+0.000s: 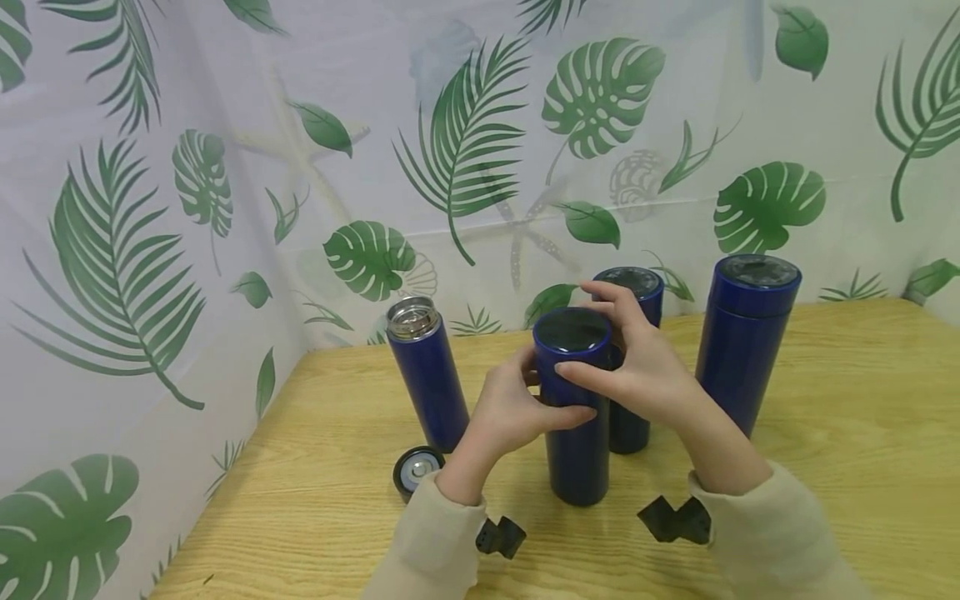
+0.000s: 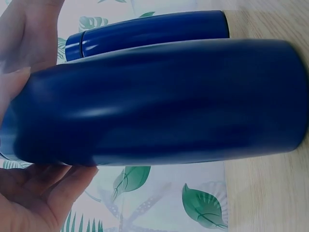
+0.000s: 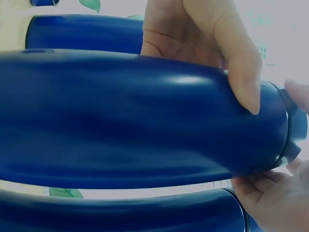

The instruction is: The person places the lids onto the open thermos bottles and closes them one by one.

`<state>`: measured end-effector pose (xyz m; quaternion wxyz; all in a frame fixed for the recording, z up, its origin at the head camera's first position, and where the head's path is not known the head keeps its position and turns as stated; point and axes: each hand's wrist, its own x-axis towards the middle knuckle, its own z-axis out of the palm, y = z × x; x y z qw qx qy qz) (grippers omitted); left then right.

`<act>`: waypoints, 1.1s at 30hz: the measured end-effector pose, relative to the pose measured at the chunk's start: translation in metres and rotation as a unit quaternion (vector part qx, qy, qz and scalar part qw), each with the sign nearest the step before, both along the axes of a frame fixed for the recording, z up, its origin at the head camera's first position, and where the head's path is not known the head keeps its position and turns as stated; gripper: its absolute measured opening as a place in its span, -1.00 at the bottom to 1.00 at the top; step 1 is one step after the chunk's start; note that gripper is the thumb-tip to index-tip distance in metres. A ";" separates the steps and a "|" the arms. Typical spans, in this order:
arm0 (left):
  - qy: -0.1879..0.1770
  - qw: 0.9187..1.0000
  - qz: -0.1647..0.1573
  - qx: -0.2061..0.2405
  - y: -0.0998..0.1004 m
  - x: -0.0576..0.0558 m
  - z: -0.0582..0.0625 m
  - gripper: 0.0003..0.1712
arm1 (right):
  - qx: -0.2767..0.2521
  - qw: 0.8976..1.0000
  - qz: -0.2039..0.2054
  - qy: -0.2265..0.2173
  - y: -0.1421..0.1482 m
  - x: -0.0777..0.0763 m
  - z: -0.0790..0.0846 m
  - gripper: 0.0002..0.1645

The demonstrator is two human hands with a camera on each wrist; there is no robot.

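A dark blue thermos flask [image 1: 579, 467] stands upright on the wooden table, with a shiny black top on its lid [image 1: 573, 332]. My left hand [image 1: 510, 408] grips its upper body, thumb across the front. Higher up, the right hand [image 1: 648, 367] holds the lid between thumb and fingers. In the right wrist view, a dark seam separates this lid from the flask body [image 3: 135, 116]. The left wrist view shows the smooth flask side [image 2: 183, 101] with fingers curled at its upper end.
To the left is an uncapped blue flask [image 1: 431, 387] with a steel mouth; a detached lid [image 1: 417, 471] lies upside down near its base. Two capped flasks stand behind and right: one partly hidden flask [image 1: 630, 425] and a taller-looking flask [image 1: 742, 358]. A leaf-patterned cloth [image 1: 480, 292] backs the table.
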<state>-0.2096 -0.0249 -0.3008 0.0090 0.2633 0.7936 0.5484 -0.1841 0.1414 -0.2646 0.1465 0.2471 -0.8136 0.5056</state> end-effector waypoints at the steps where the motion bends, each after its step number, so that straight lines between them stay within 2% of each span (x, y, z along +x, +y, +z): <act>1: 0.000 1.000 0.001 0.000 0.000 0.000 0.000 -0.30 | 0.006 1.000 0.003 0.001 0.000 0.000 0.000 -0.06; 8: 0.005 1.000 0.017 -0.010 -0.001 -0.001 -0.001 -0.30 | 0.025 0.999 0.023 -0.002 0.004 0.003 0.001 -0.08; 22: -0.013 0.995 0.102 0.007 -0.008 -0.015 -0.005 -0.22 | 0.048 0.999 0.007 -0.012 0.006 0.005 0.004 -0.16; 33: 0.022 0.992 0.122 0.010 -0.012 -0.018 -0.004 -0.19 | 0.059 0.998 0.017 -0.013 0.005 0.004 0.004 -0.18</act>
